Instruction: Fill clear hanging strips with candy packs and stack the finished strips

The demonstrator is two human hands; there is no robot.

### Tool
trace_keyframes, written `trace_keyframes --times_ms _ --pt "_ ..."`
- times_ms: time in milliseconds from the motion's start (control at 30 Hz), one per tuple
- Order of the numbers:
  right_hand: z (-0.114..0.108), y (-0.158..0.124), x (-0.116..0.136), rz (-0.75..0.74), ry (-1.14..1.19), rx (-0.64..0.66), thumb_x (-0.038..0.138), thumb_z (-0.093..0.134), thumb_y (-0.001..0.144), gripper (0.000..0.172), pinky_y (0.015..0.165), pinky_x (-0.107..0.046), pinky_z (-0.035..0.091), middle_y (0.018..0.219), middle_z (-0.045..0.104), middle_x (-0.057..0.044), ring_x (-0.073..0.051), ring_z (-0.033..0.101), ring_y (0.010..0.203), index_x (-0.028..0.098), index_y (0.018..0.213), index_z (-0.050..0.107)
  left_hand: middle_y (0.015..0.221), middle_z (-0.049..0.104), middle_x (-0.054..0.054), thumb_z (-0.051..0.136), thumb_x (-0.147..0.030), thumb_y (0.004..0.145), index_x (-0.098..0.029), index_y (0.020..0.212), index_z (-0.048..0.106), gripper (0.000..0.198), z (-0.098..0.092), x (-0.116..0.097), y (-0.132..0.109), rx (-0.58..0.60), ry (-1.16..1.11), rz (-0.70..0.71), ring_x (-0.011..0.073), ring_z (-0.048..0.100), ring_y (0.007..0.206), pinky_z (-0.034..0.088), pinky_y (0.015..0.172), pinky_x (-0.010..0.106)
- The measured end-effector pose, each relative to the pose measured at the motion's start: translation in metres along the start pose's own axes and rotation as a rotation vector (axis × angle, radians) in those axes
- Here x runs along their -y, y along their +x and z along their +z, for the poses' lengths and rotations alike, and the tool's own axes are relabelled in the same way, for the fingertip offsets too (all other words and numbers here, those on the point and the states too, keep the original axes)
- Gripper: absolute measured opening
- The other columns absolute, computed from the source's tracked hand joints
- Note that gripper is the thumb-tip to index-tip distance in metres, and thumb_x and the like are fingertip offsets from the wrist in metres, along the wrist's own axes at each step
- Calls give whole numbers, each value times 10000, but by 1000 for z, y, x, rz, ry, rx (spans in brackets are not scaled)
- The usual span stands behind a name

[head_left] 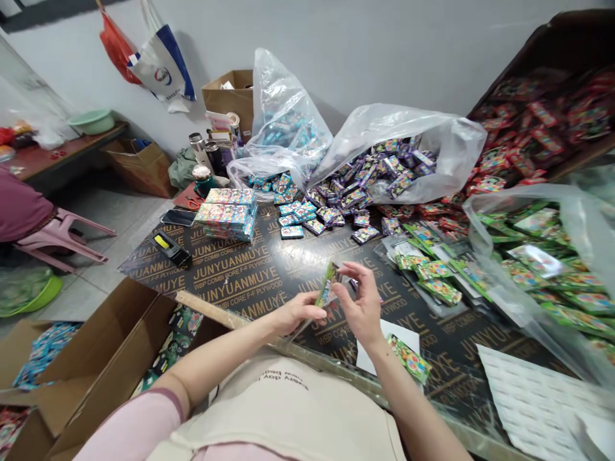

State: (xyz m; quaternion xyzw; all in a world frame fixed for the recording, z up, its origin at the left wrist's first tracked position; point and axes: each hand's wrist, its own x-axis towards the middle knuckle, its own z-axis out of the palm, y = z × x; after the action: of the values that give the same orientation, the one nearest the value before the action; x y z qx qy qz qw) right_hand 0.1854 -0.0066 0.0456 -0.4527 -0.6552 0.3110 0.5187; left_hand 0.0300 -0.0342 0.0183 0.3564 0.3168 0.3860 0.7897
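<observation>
Over the near part of the table, my left hand [305,312] grips a small green printed packet [326,286] by its lower end, thumb on top. My right hand [361,303] has its bent fingers and thumb at the upper right edge of that packet, apparently pinching it. A bit of purple packet [353,283] shows behind the right fingers; whether it is held or lies on the table I cannot tell. Beside my right forearm, another green packet [409,358] rests partly over a white sheet [368,360].
Purple packets [361,186] spill from a clear bag in the middle. Stacked blue boxes [225,214] stand at left, near a black tape-like tool [170,248]. Green packets [439,282] and a sticker sheet [542,397] lie at right. An open carton [96,365] stands below the left edge.
</observation>
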Motion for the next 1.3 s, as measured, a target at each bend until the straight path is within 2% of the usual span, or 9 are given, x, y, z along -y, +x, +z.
trace_keyframes --times_ms 100,333,500,633,733,900,1100,1200,1300 --pt "-5 6 1 -21 -49 179 430 641 800 345 768 -357 458 807 593 -11 -195 574 769 237 1072 552 1004 653 87 753 -386 563 -165 1066 656 557 -8 -5 -4 12 -7 -17 192 593 860 472 713 272" --pt "-17 18 6 -21 -98 109 480 754 679 436 756 -331 464 894 602 -30 -193 572 813 224 985 578 1103 644 121 713 -364 588 -162 1145 630 598 -22 -15 -13 136 65 -51 223 591 934 467 796 326" --pt "-25 23 13 -57 -119 341 472 759 676 334 654 -295 432 685 584 -9 -167 542 685 196 612 582 1121 638 104 696 -382 601 -176 1224 592 664 -18 -22 -20 138 120 -97 231 582 951 454 806 327" --pt "-33 26 18 27 3 745 423 759 693 267 665 -283 465 751 681 -7 -176 613 695 197 807 675 1033 663 79 725 -361 597 -156 1135 648 581 -15 -30 -25 117 201 -55 213 577 914 434 783 285" --pt "-34 27 18 54 53 842 373 750 714 413 693 -271 479 846 706 2 -180 642 755 221 1080 635 865 671 43 736 -360 616 -135 1051 675 494 -16 -29 -28 75 213 -90 153 563 739 411 681 240" --pt "-23 28 9 34 4 649 334 768 680 494 617 -253 463 870 673 1 -153 594 686 221 1136 614 740 647 13 708 -371 660 -118 957 684 391 -16 -22 -26 -34 260 -121 108 505 596 375 578 219" --pt "-8 16 -9 139 63 -67 398 773 667 455 871 -371 477 1058 643 -67 -226 590 989 227 1065 633 675 639 25 685 -420 671 -92 873 673 385 -16 -23 -19 -254 203 -45 121 519 572 407 577 233" --pt "2 4 -21 397 325 98 472 757 655 533 771 -370 520 975 677 -63 -225 628 898 224 1104 611 693 647 38 658 -448 704 -93 850 665 384 -18 -23 -15 -266 227 14 143 550 619 431 618 251" --pt "11 -5 -28 502 461 281 483 737 674 409 696 -334 524 835 690 -32 -194 636 759 195 949 648 605 595 11 608 -487 759 -106 688 629 388 -21 -20 -10 -236 470 55 120 496 570 387 562 227"
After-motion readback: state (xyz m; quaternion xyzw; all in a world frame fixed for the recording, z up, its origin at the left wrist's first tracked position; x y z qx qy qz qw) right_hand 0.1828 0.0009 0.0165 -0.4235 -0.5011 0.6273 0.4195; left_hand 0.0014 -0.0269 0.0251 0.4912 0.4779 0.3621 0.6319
